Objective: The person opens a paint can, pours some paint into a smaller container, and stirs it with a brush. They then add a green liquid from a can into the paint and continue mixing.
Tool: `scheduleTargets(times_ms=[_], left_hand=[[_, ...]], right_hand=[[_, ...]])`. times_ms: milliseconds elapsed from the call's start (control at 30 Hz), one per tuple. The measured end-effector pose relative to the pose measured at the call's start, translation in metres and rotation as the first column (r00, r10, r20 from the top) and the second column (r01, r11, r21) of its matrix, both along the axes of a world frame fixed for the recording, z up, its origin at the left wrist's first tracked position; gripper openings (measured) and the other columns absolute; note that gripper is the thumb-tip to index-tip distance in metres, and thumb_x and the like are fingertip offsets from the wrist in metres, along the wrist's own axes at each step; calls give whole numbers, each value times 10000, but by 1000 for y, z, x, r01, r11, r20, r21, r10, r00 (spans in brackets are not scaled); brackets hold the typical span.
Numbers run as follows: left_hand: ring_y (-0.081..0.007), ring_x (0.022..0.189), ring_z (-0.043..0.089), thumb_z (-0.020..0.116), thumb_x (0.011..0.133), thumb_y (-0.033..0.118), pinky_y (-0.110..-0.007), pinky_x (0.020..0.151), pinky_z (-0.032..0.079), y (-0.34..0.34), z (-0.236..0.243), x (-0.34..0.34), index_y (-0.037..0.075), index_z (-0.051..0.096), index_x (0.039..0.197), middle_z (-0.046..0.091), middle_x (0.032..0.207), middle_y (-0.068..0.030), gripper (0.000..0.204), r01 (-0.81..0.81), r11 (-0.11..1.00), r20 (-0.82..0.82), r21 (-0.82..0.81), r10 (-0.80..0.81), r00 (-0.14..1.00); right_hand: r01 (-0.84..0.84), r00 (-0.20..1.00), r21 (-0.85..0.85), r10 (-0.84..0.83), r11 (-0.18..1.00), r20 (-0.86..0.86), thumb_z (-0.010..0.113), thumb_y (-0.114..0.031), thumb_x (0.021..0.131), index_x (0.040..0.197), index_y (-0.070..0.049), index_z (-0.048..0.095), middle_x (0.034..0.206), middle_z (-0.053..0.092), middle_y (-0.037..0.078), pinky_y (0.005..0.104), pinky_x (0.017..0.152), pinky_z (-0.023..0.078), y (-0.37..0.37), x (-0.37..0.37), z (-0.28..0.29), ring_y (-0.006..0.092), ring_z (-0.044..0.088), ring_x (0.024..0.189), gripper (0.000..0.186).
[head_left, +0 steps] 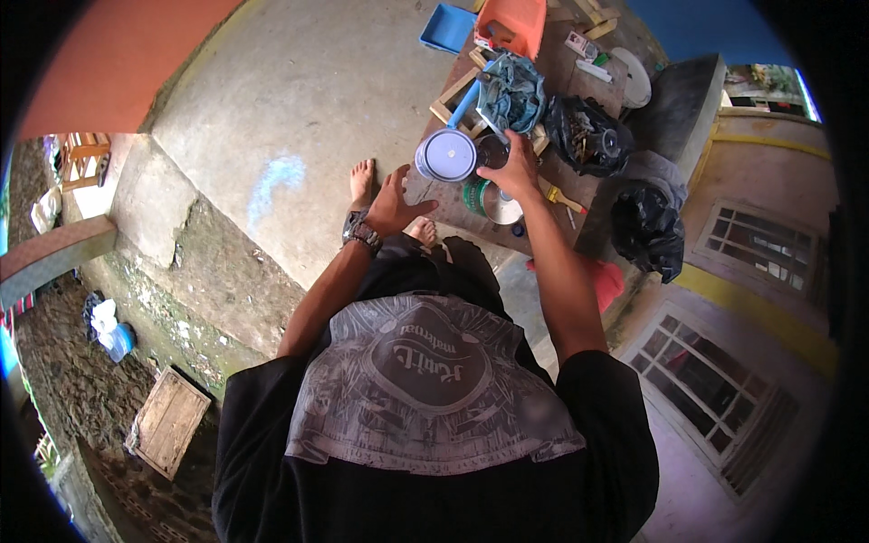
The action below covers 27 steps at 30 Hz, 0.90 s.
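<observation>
On brown table (434, 201), round white-lidded can (445, 156), right hand (516, 170) touching

A: I log the right hand (518, 170) over an open dark tin (493, 152) on the brown table (453, 204). Fingers curled at its rim; grip unclear.

B: And the left hand (391, 204)?

A: Open, fingers spread, just beside a round pale-blue lid (445, 155), not touching as far as I can tell. Wristwatch (360, 229) on that wrist.

B: Surroundings?

A: Blue-grey rag (512, 90), black plastic bag (587, 134), paintbrush (563, 195), orange container (512, 24). Bare foot (362, 179) on concrete.
</observation>
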<state>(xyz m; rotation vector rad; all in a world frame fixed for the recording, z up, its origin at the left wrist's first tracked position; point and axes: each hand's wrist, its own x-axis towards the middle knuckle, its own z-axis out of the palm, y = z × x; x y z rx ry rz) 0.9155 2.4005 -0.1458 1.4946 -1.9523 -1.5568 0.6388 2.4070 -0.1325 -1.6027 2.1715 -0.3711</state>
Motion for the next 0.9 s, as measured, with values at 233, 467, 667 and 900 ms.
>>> scheduleTargets(times_ms=[233, 467, 667, 900], left_hand=[[-294, 1233, 525, 876, 672, 379, -404, 1054, 388, -13, 3, -17, -9, 309, 1426, 481, 1360, -198, 1020, 9, 999, -17, 53, -8, 1000], [-348, 1303, 433, 921, 571, 258, -403, 1079, 382, -28, -37, -35, 1, 310, 1409, 442, 1376, -223, 1068, 14, 973, 11, -229, -12, 1000], [-380, 1267, 462, 933, 530, 229, -422, 1068, 387, -39, -47, -47, 42, 337, 1387, 492, 1330, -202, 1060, -53, 983, -51, -175, 45, 998], [-354, 1274, 484, 955, 466, 309, -461, 1051, 400, -50, -61, -51, 68, 322, 1414, 501, 1362, -183, 1165, -13, 986, -147, -166, -12, 989]], right_hand=[[62, 976, -160, -26, 985, 217, 687, -221, 843, 1060, -79, 633, 999, 637, 153, 449, 877, 477, -4, 29, -19, 345, 591, 1020, 265], [77, 994, 34, -79, 996, 73, 644, -210, 880, 1020, -51, 636, 1011, 639, 169, 438, 878, 476, -28, 46, -13, 353, 597, 1002, 212], [98, 994, 69, -101, 993, 42, 650, -215, 884, 937, -60, 648, 950, 663, 184, 462, 813, 500, -37, 39, -23, 374, 629, 942, 163], [171, 982, 108, -178, 979, 59, 674, -236, 878, 938, -53, 654, 932, 677, 191, 463, 805, 500, -37, 42, -20, 377, 643, 903, 194]])
